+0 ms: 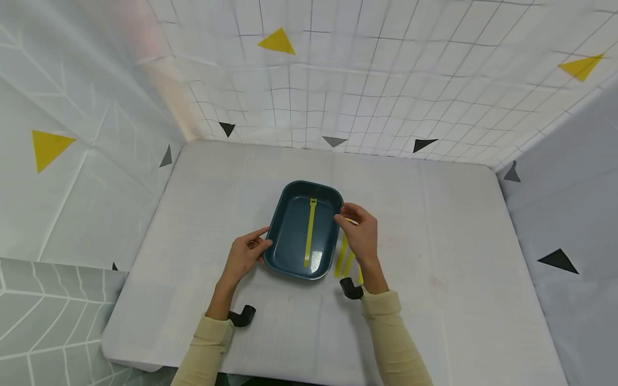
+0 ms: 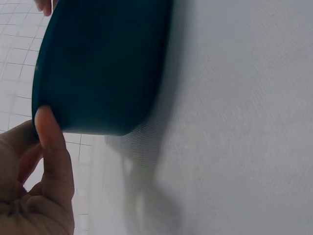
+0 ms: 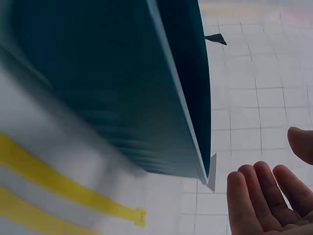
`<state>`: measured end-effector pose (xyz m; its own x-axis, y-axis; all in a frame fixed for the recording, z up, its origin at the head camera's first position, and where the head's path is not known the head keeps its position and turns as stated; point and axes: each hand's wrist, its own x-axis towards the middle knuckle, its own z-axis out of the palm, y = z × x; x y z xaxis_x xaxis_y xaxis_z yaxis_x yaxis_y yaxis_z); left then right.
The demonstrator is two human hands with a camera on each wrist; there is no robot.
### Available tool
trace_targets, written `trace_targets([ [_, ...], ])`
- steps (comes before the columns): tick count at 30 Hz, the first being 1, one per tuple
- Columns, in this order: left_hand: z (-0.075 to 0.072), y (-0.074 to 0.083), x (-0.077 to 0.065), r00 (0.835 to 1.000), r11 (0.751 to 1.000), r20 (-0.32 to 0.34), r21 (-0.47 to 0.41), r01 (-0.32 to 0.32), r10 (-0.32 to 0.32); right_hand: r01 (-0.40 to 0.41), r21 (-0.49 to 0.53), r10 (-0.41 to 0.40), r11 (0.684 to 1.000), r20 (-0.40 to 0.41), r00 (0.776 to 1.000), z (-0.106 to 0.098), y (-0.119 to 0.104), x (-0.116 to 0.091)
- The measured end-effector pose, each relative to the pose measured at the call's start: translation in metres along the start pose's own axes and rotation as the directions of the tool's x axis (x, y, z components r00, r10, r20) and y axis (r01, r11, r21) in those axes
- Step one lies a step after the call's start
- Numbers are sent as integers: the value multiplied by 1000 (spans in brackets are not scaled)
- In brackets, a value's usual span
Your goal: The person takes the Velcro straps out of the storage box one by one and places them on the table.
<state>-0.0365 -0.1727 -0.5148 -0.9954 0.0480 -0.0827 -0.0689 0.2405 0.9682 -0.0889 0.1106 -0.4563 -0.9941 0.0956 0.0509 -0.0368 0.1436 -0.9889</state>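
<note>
A dark teal tray (image 1: 288, 230) lies on the table, with a flat yellow strap (image 1: 310, 230) with a slotted head lengthwise inside it. At the tray's left side, my left hand (image 1: 243, 255) pinches the rim; in the left wrist view, one finger of this hand (image 2: 46, 171) presses the outer wall. My right hand (image 1: 359, 233) is beside the tray's right rim. The right wrist view has its fingers (image 3: 266, 200) loosely bent, apart from the tray (image 3: 112, 88), holding nothing. More yellow straps (image 3: 73, 186) lie on the table under the right hand, partly hidden.
The white-covered table (image 1: 449, 246) extends around the tray on every side. White sheets marked with grid lines and yellow, black and grey triangles hang behind it, including the back sheet (image 1: 362, 80). A black wrist device (image 1: 351, 288) sits at the right wrist.
</note>
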Motion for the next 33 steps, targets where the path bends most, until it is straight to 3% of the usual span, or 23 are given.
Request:
trace_targets([
  [5, 1, 5, 0, 1000, 1000, 11, -13, 25, -25, 23, 20, -23, 1000, 36, 999, 7, 5, 3],
  [12, -2, 36, -8, 999, 1000, 43, -11, 12, -11, 27, -40, -23, 999, 85, 996, 17, 1, 2],
  [14, -3, 39, -9, 999, 1000, 44, -10, 17, -17, 28, -64, -21, 998, 111, 994, 21, 2, 3],
  [21, -3, 39, -9, 999, 1000, 42, -18, 17, -17, -18, -78, 32, 997, 172, 985, 32, 8, 7],
  [33, -2, 38, -8, 999, 1000, 30, -9, 20, -20, -59, -142, 84, 988, 171, 982, 41, 9, 14],
])
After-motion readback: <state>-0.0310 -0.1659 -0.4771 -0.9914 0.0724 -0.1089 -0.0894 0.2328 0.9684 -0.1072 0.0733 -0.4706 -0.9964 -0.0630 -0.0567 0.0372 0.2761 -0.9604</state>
